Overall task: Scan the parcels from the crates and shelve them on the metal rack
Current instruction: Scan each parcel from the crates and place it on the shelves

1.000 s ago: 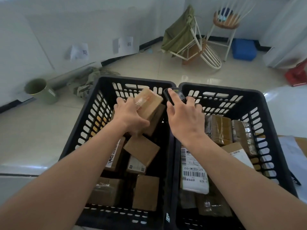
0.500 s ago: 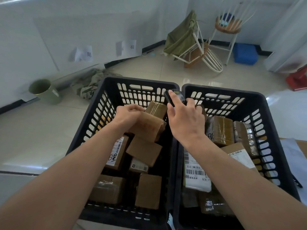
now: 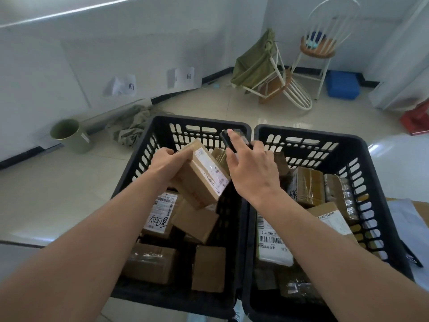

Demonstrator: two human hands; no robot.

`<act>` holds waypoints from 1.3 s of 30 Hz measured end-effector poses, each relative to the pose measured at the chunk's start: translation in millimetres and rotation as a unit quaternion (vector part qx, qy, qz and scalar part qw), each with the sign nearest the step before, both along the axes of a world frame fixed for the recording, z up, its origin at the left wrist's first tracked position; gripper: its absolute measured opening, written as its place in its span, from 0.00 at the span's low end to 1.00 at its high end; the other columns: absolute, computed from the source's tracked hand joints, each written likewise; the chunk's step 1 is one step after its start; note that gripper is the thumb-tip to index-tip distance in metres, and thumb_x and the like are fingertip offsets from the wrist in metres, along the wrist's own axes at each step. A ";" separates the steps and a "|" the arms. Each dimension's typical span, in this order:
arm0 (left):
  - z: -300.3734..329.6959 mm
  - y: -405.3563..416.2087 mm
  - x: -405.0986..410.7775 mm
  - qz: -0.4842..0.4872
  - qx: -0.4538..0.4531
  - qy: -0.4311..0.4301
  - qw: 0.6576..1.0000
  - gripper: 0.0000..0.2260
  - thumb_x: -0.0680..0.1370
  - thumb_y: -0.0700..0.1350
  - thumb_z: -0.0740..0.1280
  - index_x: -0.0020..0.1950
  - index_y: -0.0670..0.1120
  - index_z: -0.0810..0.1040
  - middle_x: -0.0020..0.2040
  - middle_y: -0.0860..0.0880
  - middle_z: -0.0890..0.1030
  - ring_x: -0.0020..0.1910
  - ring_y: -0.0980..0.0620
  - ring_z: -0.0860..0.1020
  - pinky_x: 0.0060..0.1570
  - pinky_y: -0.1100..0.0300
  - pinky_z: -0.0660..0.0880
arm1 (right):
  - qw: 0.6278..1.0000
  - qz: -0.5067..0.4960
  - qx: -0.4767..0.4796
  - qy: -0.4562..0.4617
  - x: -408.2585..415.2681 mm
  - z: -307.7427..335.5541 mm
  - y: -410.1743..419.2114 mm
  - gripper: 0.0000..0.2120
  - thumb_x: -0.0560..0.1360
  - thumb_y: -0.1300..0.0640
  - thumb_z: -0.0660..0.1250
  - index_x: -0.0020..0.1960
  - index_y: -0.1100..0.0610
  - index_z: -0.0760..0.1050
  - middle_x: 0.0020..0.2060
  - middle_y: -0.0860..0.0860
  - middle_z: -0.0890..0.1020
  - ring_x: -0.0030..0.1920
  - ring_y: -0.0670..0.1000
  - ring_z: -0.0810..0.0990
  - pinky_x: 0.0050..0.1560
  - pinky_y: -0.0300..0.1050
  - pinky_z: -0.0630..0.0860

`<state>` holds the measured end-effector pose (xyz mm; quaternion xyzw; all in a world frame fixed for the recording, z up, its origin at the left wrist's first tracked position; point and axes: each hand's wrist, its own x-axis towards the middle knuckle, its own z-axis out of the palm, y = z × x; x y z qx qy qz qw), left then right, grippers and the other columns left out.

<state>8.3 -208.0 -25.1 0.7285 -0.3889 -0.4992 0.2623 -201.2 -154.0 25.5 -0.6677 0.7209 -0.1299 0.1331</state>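
My left hand (image 3: 167, 164) grips a small cardboard parcel (image 3: 201, 176), fingers curled round its far end. The parcel is raised and tilted above the left black crate (image 3: 139, 163), with its white shipping label (image 3: 212, 169) facing up and toward my right hand.

My right hand (image 3: 253, 169) holds a dark handheld scanner (image 3: 228, 140), fingers wrapped round the body and the index finger laid straight along its top. The scanner sits just beyond the labelled end of the parcel, over the seam between the two crates.

Left crate holds several more brown cartons, one with a label bearing handwritten characters (image 3: 160, 211). Right black crate (image 3: 376, 173) holds tape-wrapped parcels and a white mailer (image 3: 272, 246) with barcodes.

On the floor: a green bin (image 3: 70, 138) by the wall, and a tipped white chair (image 3: 278, 80) with green cloth over it.
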 end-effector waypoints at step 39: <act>117.9 73.5 87.2 -0.115 -0.268 0.050 0.955 0.30 0.74 0.34 0.77 0.64 0.53 0.61 0.62 0.39 0.78 0.61 0.40 0.81 0.55 0.47 0.83 | 0.980 0.130 0.137 -0.064 16.0 109.7 85.1 0.20 0.87 0.40 0.57 0.78 0.34 0.68 0.58 0.45 0.84 0.53 0.48 0.84 0.59 0.46 0.80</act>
